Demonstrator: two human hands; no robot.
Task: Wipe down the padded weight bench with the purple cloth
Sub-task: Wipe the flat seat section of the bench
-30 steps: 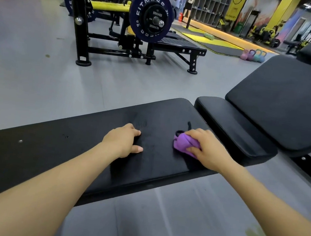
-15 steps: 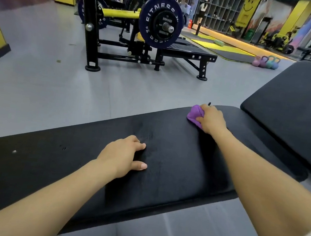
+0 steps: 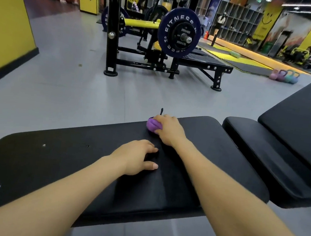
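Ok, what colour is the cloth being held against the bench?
Purple; the cloth, bunched under the right hand on the black bench, shows best in the head view.

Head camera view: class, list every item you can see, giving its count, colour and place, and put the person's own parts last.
padded weight bench: one, black, foreground, flat pad under both hands
purple cloth: one, bunched, on the bench's far edge
inclined pads: two, black, right of the flat pad
weight plate: one nearest, dark blue with white lettering, on the rack behind
rack: one, black frame with a yellow pad, on the grey floor
kettlebells: four, pink and teal, on the floor, far right
left hand: rests on the bench, holding nothing
right hand: grips the cloth against the bench
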